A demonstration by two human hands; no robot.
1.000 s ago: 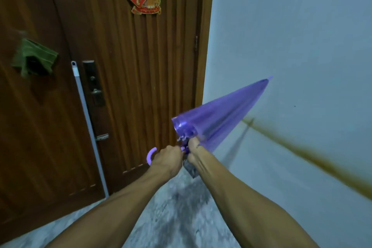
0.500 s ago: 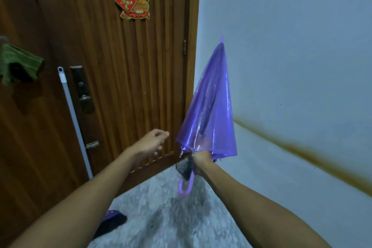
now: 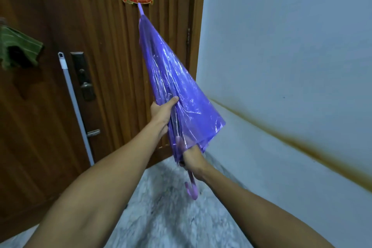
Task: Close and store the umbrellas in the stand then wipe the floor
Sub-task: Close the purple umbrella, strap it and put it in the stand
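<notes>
A see-through purple umbrella (image 3: 173,82) is folded and held tip-up in front of the wooden door, leaning a little to the left. My right hand (image 3: 192,160) grips its shaft just under the canopy's lower edge, partly hidden by the plastic; the curved purple handle (image 3: 192,189) hangs below it. My left hand (image 3: 162,111) clasps the loose canopy from the left side, thumb across the folds. No umbrella stand is in view.
A wooden door (image 3: 104,50) with a lock plate (image 3: 83,76) fills the left. A long pale pole (image 3: 74,106) leans against it, and a green cloth (image 3: 18,48) hangs at the far left. A white wall (image 3: 281,56) with a brown stain stands right. Grey speckled floor (image 3: 167,213) lies below.
The umbrella swung from pointing right to tip-up, then leaned left. My left hand let go of the handle end and has now taken hold of the canopy. My right hand kept its grip.
</notes>
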